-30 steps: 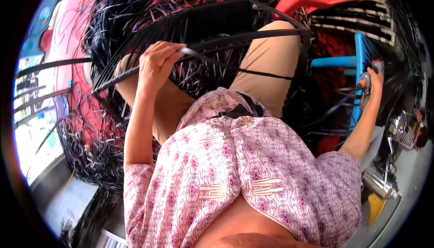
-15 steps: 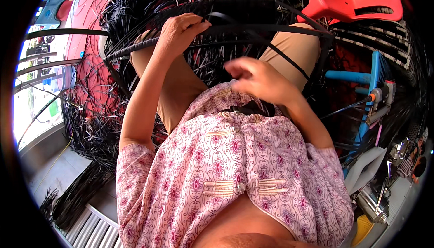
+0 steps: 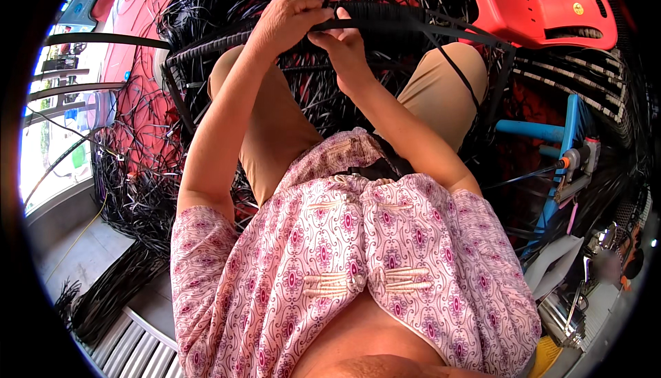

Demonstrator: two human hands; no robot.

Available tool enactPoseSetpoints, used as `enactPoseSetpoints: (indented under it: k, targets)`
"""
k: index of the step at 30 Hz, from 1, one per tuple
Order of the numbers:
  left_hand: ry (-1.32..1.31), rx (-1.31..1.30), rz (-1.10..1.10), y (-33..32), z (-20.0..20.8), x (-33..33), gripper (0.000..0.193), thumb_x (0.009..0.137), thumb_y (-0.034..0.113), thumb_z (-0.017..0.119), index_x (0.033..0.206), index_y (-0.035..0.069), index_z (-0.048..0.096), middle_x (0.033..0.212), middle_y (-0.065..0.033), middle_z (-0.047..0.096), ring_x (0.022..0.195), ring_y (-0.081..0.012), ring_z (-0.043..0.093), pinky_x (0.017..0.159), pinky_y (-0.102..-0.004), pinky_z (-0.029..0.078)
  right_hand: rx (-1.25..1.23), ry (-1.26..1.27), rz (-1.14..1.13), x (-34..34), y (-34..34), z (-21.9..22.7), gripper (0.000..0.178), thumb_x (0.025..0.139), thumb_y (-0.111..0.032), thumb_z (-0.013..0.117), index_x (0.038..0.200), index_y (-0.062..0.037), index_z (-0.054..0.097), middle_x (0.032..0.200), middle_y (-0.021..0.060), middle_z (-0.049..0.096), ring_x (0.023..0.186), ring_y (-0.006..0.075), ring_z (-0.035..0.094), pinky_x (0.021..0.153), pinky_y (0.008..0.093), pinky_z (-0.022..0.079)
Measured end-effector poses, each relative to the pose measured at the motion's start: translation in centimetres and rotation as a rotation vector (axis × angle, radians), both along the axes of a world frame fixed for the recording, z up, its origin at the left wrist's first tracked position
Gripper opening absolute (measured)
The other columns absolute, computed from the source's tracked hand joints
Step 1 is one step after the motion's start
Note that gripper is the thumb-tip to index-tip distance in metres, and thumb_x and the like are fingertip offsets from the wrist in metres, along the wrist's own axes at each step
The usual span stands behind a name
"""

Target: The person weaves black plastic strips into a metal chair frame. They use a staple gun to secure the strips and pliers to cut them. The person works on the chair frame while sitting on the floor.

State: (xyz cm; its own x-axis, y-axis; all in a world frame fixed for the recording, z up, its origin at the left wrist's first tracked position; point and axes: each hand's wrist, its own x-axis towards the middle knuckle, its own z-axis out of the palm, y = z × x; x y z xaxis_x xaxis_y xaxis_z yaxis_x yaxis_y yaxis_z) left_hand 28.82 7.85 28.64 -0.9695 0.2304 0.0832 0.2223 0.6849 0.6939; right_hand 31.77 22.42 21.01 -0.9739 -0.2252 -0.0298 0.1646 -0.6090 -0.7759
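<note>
Black strip (image 3: 413,23) runs left-right, pinched by both hands (image 3: 317,30).

A black woven wicker frame (image 3: 385,16), its rim wrapped in flat plastic strips, lies across the person's knees at the twelve o'clock edge of the view, curving from ten o'clock over to two o'clock. One loose black strip (image 3: 447,58) runs off the rim and slants down toward three o'clock over the right thigh. The left hand (image 3: 289,23) grips the rim from above with its fingers curled over it, and the right hand (image 3: 341,47) meets it just beside, pinching the strip against the rim.
</note>
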Motion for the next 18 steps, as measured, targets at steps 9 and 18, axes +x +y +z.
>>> enactPoseSetpoints:
  k: [9,18]
  targets:
    - [-0.068,0.045,-0.015,-1.9,-0.8,-8.5,0.035,0.090,0.036,0.070,0.078,0.004,0.066,0.062,0.0026,0.046,0.063,-0.0071,0.042,0.061,-0.0288,0.039,0.252,-0.242,-0.102,-0.3,1.4,-0.1,0.024,0.096,-0.024,0.068,0.100,-0.0011,0.074,0.072,-0.0015,0.060,0.063,0.0071,0.057,0.061,0.0228,0.046]
    - [-0.003,-0.007,-0.029,-3.2,-2.6,-16.6,0.025,0.090,0.031,0.070,0.093,0.006,0.076,0.079,-0.0106,0.072,0.073,-0.0191,0.067,0.072,-0.0371,0.052,1.123,0.535,-0.213,2.2,12.8,6.7,0.011,0.090,-0.012,0.073,0.088,-0.0018,0.071,0.069,0.0087,0.063,0.058,0.0143,0.061,0.055,0.0312,0.047]
